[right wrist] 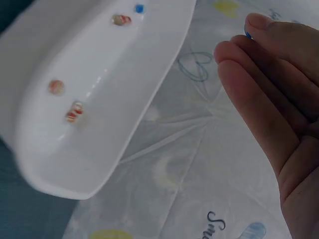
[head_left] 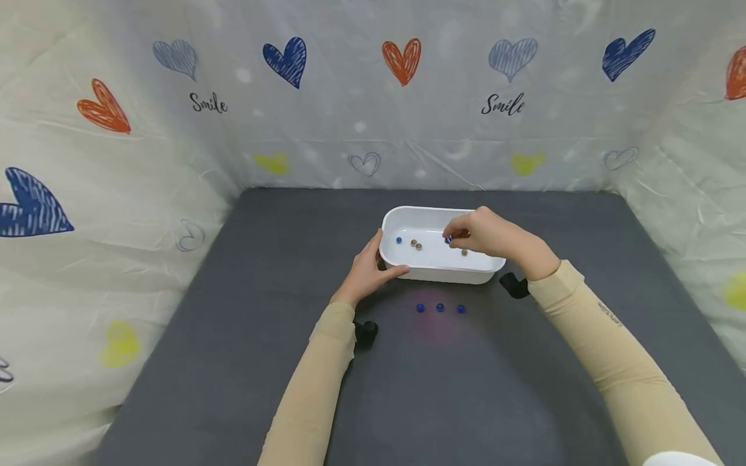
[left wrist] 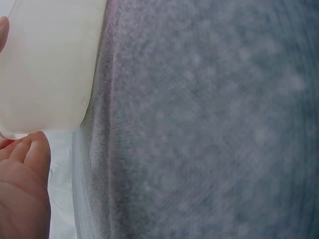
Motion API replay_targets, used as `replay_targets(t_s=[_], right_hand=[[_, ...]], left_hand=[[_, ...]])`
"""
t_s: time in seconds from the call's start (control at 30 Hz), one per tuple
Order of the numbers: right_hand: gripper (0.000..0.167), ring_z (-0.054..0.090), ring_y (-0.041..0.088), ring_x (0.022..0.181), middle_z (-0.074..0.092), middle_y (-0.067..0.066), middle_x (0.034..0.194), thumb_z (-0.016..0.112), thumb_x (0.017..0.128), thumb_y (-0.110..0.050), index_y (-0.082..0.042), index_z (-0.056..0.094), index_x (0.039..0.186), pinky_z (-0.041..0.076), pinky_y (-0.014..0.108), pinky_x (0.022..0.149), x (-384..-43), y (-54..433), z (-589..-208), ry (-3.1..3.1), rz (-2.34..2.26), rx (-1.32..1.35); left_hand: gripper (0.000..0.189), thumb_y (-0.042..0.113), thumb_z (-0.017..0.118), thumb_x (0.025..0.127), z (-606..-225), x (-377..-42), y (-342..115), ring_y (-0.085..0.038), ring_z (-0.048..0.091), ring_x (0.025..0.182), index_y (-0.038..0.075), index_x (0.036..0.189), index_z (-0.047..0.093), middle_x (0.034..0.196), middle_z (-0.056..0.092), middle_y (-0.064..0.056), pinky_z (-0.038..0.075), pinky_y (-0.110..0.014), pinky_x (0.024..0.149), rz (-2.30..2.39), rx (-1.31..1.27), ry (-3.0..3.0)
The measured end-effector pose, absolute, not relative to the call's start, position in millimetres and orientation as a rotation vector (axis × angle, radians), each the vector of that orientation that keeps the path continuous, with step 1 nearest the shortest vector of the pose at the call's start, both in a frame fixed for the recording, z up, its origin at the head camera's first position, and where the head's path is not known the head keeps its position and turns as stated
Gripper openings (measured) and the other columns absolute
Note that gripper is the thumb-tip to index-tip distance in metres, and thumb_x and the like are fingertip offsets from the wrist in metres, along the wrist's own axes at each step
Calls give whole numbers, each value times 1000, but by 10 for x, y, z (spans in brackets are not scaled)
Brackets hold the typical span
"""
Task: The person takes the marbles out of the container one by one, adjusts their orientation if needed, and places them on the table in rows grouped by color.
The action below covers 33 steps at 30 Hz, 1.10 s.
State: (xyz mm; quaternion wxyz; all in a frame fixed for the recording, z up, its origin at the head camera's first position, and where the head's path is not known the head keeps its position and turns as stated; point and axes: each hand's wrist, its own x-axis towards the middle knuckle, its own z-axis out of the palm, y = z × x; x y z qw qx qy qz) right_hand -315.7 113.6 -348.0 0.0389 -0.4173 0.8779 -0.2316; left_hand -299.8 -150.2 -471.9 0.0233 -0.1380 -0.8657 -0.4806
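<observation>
A white rectangular tray [head_left: 434,275] stands on the dark table. My left hand [head_left: 365,270] holds it at its left end, thumb along the near wall and fingers at the end wall. In the left wrist view those fingers [left wrist: 37,154] meet the tray's wall [left wrist: 47,74]. Over the tray's right half, my right hand [head_left: 486,233] pinches a small blue marble [head_left: 447,240] between thumb and fingertips. Inside the tray lie another blue marble [head_left: 399,240] and several brownish swirled marbles [head_left: 419,246]; in the right wrist view these marbles [right wrist: 74,113] show reddish and white stripes.
Three blue marbles [head_left: 440,307] lie in a row on the table [head_left: 443,395] in front of the tray. White curtains [head_left: 361,116] printed with hearts enclose the back and both sides. A dark wrist device [head_left: 366,333] sits under each sleeve.
</observation>
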Motion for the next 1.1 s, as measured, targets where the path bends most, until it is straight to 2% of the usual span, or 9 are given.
replay_targets(t_s=[0.23, 0.43, 0.73, 1.1], right_hand=[[12, 64, 10, 74, 69, 1, 85, 69, 83, -4, -4, 71, 95, 52, 27, 63, -2871, 1433, -3739, 2664, -842, -1215], [11, 63, 8, 71, 68, -2, 82, 72, 80, -6, -5, 72, 91, 52, 25, 61, -2715, 1621, -3964, 2679, -880, -1106], [12, 63, 10, 71, 68, 1, 82, 73, 79, -3, 0, 72, 91, 52, 24, 59, -2648, 1775, -4257, 2710, -840, -1052], [10, 57, 6, 65, 67, 0, 81, 73, 79, -5, -3, 72, 89, 49, 24, 56, -2615, 1762, -4440, 2715, -770, -1010]], left_hand=[[108, 47, 75, 73, -4740, -3025, -1495, -21, 36, 129, 11, 150, 9, 149, 22, -10, 35, -32, 101, -1448, -426, -2690], [109, 48, 75, 73, -4746, -3025, -1494, -23, 34, 130, 8, 150, 9, 150, 21, -11, 35, -34, 101, -1447, -437, -2691], [110, 48, 75, 73, -4719, -3026, -1478, -22, 31, 132, 8, 150, 8, 151, 17, -10, 34, -32, 102, -1464, -433, -2695], [108, 47, 75, 74, -4682, -3006, -1465, -22, 32, 131, 10, 150, 7, 151, 17, -10, 34, -33, 102, -1465, -421, -2712]])
